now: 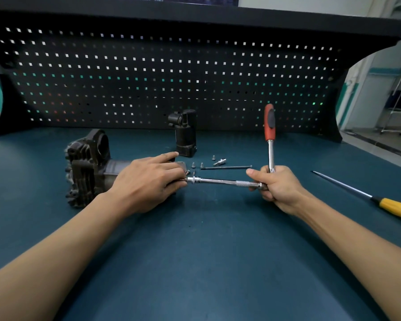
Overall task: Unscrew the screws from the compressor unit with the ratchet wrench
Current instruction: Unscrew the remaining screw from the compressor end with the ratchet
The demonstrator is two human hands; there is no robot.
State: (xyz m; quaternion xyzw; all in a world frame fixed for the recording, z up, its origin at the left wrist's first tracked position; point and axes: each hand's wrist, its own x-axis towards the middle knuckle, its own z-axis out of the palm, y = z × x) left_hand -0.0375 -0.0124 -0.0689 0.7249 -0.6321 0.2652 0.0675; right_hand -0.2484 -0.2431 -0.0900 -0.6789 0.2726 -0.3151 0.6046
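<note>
1. Right hand (276, 186) curls around the ratchet wrench (269, 126) at its head, red handle pointing to 12 o'clock.
2. Left hand (148, 179) presses straight fingers on the compressor unit (88, 167), at the wrench's 9 o'clock.
3. Loose screws (201, 165) lie on the desk (195, 251) just beyond the wrench's bar.
</note>
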